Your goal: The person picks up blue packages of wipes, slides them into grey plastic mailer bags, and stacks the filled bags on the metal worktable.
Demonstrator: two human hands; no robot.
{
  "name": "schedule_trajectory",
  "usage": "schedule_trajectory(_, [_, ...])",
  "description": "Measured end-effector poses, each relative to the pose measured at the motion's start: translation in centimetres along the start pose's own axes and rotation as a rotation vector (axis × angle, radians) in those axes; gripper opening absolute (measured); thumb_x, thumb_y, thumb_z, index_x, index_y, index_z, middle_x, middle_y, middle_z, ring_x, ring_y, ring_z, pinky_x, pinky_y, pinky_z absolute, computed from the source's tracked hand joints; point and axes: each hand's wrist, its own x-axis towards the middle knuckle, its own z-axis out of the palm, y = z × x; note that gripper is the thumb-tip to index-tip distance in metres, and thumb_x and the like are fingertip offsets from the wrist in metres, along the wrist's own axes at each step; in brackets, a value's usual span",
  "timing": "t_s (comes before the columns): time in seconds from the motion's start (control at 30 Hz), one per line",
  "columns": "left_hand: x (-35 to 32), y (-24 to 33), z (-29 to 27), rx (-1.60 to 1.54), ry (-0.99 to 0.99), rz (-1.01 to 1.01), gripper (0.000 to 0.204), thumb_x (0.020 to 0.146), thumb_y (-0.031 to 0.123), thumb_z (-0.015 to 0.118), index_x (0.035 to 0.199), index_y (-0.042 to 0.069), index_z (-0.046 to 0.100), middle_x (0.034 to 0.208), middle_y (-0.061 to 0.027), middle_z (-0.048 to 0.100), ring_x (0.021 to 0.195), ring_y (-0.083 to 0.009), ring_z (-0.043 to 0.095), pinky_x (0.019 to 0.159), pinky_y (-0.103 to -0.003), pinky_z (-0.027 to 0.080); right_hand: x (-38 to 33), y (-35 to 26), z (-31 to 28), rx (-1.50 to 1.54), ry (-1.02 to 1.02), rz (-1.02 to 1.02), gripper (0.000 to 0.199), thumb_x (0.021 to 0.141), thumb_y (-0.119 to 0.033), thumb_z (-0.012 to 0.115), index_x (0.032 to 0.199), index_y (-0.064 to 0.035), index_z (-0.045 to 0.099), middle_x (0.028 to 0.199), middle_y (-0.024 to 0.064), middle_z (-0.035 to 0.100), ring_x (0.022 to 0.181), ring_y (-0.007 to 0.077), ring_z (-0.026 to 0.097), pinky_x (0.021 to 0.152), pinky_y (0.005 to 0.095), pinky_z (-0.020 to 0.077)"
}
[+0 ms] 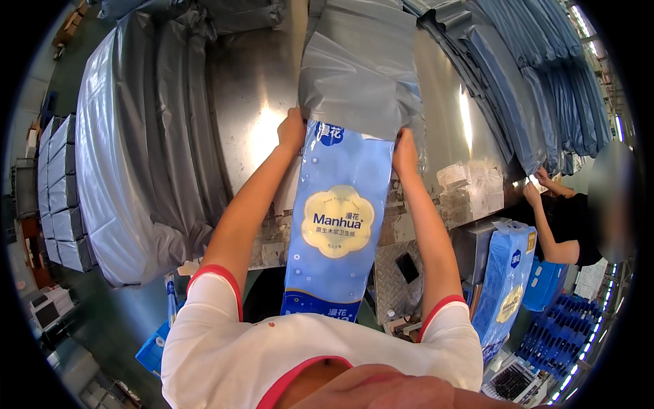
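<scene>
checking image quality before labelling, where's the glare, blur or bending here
Head view: glare on the metal table, a patch left of the blue package and a streak right of it, with softer sheen on the grey bag; head view: fisheye bending grows toward the dark rim; head view: a blurred smudge hides part of the co-worker at right, while the package's print looks sharp.

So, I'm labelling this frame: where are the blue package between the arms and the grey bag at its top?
Blue package (337, 221), head view: middle of its front.
Grey bag (360, 83), head view: creased upper surface.
</scene>
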Motion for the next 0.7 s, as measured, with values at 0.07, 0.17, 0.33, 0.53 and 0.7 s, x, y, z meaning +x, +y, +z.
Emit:
schedule_trajectory(0.07, [1.2,0.1,0.0,0.254,-0.106,0.051,0.022,0.073,0.019,0.043,0.084,0.003,0.053,0.082,-0.015,0.057,0.069,-0.0272,0.057,0.059,-0.039,0.045,1.0,1.5,1.1,-0.3,-0.106,0.034,0.024,0.077,-0.019,0.039,0.084,-0.0005,0.052,0.086,0.0214,0.054,0.082,0.0307,0.054,0.067,0.0388,0.0437])
schedule_trajectory(0.17, [-0.2,0.8,-1.6,0.312,-0.317,0.096,0.022,0.072,0.02,0.043,0.076,0.005,0.059,0.079,-0.015,0.059,0.07,-0.0278,0.058,0.059,-0.038,0.045,0.7,1.1,0.6,-0.459,-0.46,0.132,0.021,0.074,-0.017,0.044,0.074,-0.0026,0.059,0.081,0.0193,0.057,0.077,0.0321,0.056,0.062,0.0403,0.0446])
schedule_trajectory(0.33, [-10.8,0.6,-5.8,0.262,-0.376,0.017,0.02,0.071,0.018,0.043,0.067,0.006,0.059,0.069,-0.0143,0.059,0.066,-0.0281,0.059,0.054,-0.039,0.045,-10.1,-0.3,-1.2,-0.451,-0.591,0.124,0.016,0.068,-0.017,0.052,0.071,-0.0028,0.06,0.076,0.0177,0.058,0.073,0.0307,0.058,0.06,0.0384,0.0463])
schedule_trajectory(0.53, [-32.0,-2.7,-12.4,0.189,-0.907,0.178,0.024,0.072,0.023,0.044,0.075,0.005,0.06,0.075,-0.0167,0.059,0.07,-0.0311,0.057,0.063,-0.045,0.043,-33.9,1.0,-2.9,-0.286,-0.883,-0.147,0.019,0.065,-0.023,0.052,0.067,-0.0057,0.059,0.067,0.015,0.058,0.061,0.0308,0.057,0.054,0.0396,0.0453])
schedule_trajectory(0.7, [-32.5,-5.6,-6.4,0.166,-1.175,0.694,0.023,0.068,0.02,0.047,0.079,0.005,0.061,0.079,-0.0145,0.059,0.075,-0.0317,0.057,0.067,-0.039,0.045,-31.7,-2.8,-3.9,0.051,-0.911,-0.086,0.032,0.068,-0.033,0.052,0.092,-0.0125,0.058,0.092,0.0153,0.057,0.088,0.0313,0.053,0.074,0.036,0.0432])
